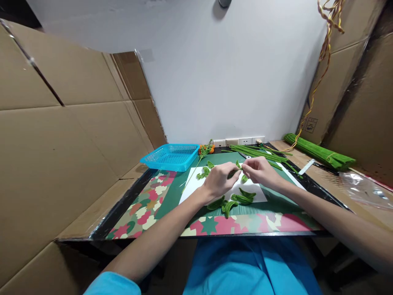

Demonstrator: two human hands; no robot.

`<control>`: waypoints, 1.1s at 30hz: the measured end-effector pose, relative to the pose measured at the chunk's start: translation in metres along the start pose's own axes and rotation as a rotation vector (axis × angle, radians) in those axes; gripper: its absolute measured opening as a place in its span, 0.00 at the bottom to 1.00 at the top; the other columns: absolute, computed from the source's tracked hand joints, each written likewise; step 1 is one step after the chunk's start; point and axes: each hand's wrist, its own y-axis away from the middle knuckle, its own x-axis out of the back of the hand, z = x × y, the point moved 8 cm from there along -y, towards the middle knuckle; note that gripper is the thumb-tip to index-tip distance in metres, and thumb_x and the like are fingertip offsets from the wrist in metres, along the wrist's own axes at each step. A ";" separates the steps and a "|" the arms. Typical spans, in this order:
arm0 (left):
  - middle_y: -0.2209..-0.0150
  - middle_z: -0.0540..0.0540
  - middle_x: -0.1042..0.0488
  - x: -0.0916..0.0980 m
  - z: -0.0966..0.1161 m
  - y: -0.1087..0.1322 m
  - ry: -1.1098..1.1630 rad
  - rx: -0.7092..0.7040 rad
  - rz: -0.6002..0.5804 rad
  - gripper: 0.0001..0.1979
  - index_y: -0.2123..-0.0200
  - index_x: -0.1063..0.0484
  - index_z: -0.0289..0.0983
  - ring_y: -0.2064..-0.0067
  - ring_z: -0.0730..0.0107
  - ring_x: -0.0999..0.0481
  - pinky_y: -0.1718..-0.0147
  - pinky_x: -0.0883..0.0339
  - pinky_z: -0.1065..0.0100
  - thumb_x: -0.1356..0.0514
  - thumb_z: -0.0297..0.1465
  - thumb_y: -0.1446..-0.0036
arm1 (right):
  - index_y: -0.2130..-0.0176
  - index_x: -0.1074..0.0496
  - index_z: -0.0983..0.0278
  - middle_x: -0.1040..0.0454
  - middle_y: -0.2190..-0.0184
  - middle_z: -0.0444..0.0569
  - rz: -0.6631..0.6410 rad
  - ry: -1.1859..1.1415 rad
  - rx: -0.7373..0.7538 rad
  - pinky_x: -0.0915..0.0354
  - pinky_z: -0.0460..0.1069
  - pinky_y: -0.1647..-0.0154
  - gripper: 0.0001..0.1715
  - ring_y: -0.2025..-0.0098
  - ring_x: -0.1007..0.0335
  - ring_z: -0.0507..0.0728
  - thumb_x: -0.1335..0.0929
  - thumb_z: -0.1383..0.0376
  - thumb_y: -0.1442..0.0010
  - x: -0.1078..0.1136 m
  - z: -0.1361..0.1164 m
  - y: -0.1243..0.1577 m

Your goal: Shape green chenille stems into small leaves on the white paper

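Over the white paper, my left hand and my right hand meet with fingertips pinched. Between them is a small green pipe-cleaner leaf, mostly covered by the fingers. Both hands are closed on it. Nearer to me lie several bent, fuzzy green leaves, partly on the paper and partly on the green mat. More small curled green pieces rest left of my left hand. Just beyond my right hand is a pair of scissors, partly hidden.
A blue plastic basket stands at the back left, beside an orange flower on a green stem. Loose green pipe cleaners spread behind my right hand. At right lie a thick green bundle, a pale strip and a clear bag.
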 end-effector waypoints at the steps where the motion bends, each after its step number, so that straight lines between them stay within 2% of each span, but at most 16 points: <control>1: 0.69 0.47 0.27 0.000 -0.006 -0.001 0.129 0.072 0.003 0.18 0.66 0.27 0.36 0.67 0.74 0.32 0.67 0.42 0.71 0.47 0.43 0.33 | 0.73 0.31 0.65 0.38 0.81 0.42 0.033 0.148 0.133 0.51 0.45 0.80 0.20 0.80 0.48 0.47 0.32 0.55 0.36 0.004 -0.011 0.001; 4: 0.71 0.49 0.30 -0.014 -0.015 -0.002 0.553 0.234 -0.107 0.22 0.67 0.30 0.35 0.69 0.75 0.32 0.68 0.39 0.73 0.46 0.49 0.36 | 0.69 0.28 0.65 0.35 0.79 0.43 0.099 0.458 0.429 0.48 0.46 0.74 0.16 0.77 0.45 0.49 0.35 0.60 0.32 0.007 -0.032 0.009; 7: 0.69 0.48 0.30 -0.026 -0.015 -0.002 0.824 0.299 -0.200 0.23 0.67 0.30 0.34 0.68 0.76 0.31 0.67 0.36 0.72 0.44 0.50 0.38 | 0.66 0.28 0.65 0.29 0.74 0.46 0.066 0.557 0.559 0.44 0.46 0.71 0.13 0.73 0.39 0.50 0.37 0.64 0.30 0.006 -0.035 0.014; 10: 0.70 0.49 0.30 -0.027 -0.013 -0.002 0.909 0.290 -0.199 0.21 0.67 0.30 0.33 0.70 0.78 0.32 0.66 0.37 0.72 0.39 0.48 0.40 | 0.64 0.28 0.64 0.29 0.72 0.46 0.037 0.602 0.610 0.44 0.46 0.70 0.12 0.73 0.38 0.50 0.37 0.65 0.29 0.006 -0.036 0.016; 14: 0.72 0.51 0.32 -0.022 -0.012 -0.002 0.901 0.267 -0.149 0.19 0.62 0.27 0.33 0.72 0.79 0.33 0.68 0.38 0.72 0.36 0.45 0.42 | 0.66 0.28 0.65 0.33 0.75 0.44 0.033 0.581 0.594 0.45 0.46 0.73 0.13 0.75 0.43 0.50 0.36 0.64 0.30 0.008 -0.040 0.017; 16: 0.72 0.50 0.31 -0.020 -0.012 -0.003 0.843 0.248 -0.122 0.19 0.61 0.25 0.33 0.73 0.79 0.33 0.69 0.38 0.72 0.35 0.45 0.42 | 0.69 0.28 0.65 0.35 0.78 0.43 0.046 0.522 0.539 0.47 0.46 0.74 0.15 0.76 0.44 0.49 0.35 0.62 0.31 0.008 -0.041 0.017; 18: 0.70 0.48 0.29 -0.012 -0.009 -0.004 0.705 0.180 -0.053 0.18 0.60 0.24 0.33 0.70 0.77 0.31 0.68 0.37 0.72 0.37 0.44 0.41 | 0.71 0.27 0.65 0.35 0.80 0.43 0.066 0.397 0.417 0.48 0.46 0.77 0.18 0.78 0.44 0.49 0.34 0.59 0.32 0.008 -0.038 0.014; 20: 0.67 0.46 0.26 0.002 -0.002 -0.004 0.458 0.031 0.040 0.15 0.59 0.24 0.34 0.67 0.76 0.29 0.66 0.37 0.72 0.40 0.41 0.37 | 0.73 0.28 0.66 0.35 0.82 0.44 0.072 0.159 0.247 0.50 0.46 0.80 0.22 0.81 0.44 0.48 0.33 0.55 0.33 0.005 -0.028 0.009; 22: 0.65 0.45 0.26 0.013 0.011 -0.003 0.138 -0.177 0.112 0.12 0.60 0.24 0.35 0.65 0.75 0.30 0.65 0.38 0.71 0.44 0.36 0.33 | 0.77 0.30 0.66 0.40 0.85 0.42 0.069 -0.122 0.095 0.53 0.45 0.83 0.25 0.84 0.48 0.47 0.30 0.52 0.36 -0.002 -0.016 0.005; 25: 0.69 0.46 0.29 0.014 0.027 0.001 -0.280 -0.458 0.116 0.12 0.65 0.26 0.36 0.67 0.74 0.34 0.66 0.41 0.69 0.48 0.31 0.32 | 0.79 0.33 0.65 0.45 0.88 0.38 0.075 -0.443 -0.101 0.58 0.44 0.85 0.23 0.87 0.57 0.44 0.26 0.55 0.44 -0.013 0.000 0.001; 27: 0.70 0.46 0.29 0.010 0.029 0.002 -0.410 -0.529 0.085 0.12 0.66 0.27 0.37 0.68 0.72 0.34 0.67 0.42 0.67 0.48 0.30 0.32 | 0.80 0.33 0.65 0.46 0.88 0.36 0.080 -0.527 -0.185 0.60 0.44 0.85 0.21 0.87 0.61 0.43 0.25 0.57 0.47 -0.017 0.007 0.000; 28: 0.70 0.46 0.29 0.009 0.029 0.001 -0.416 -0.516 0.073 0.12 0.66 0.27 0.38 0.68 0.72 0.34 0.67 0.42 0.67 0.49 0.30 0.32 | 0.79 0.33 0.66 0.46 0.88 0.36 0.082 -0.532 -0.205 0.60 0.44 0.85 0.20 0.87 0.62 0.43 0.25 0.58 0.48 -0.017 0.009 0.000; 30: 0.69 0.46 0.29 0.009 0.023 -0.001 -0.299 -0.393 0.088 0.13 0.65 0.27 0.37 0.67 0.72 0.33 0.65 0.41 0.67 0.49 0.32 0.32 | 0.77 0.31 0.66 0.47 0.88 0.36 0.091 -0.474 -0.188 0.59 0.44 0.85 0.19 0.87 0.61 0.43 0.26 0.57 0.45 -0.012 0.008 -0.001; 33: 0.65 0.46 0.27 0.007 0.002 -0.001 0.183 -0.043 0.187 0.13 0.62 0.28 0.36 0.64 0.74 0.30 0.64 0.37 0.70 0.46 0.39 0.33 | 0.74 0.28 0.66 0.40 0.85 0.40 0.080 -0.160 0.018 0.52 0.45 0.82 0.18 0.84 0.51 0.47 0.29 0.56 0.40 0.003 -0.007 -0.003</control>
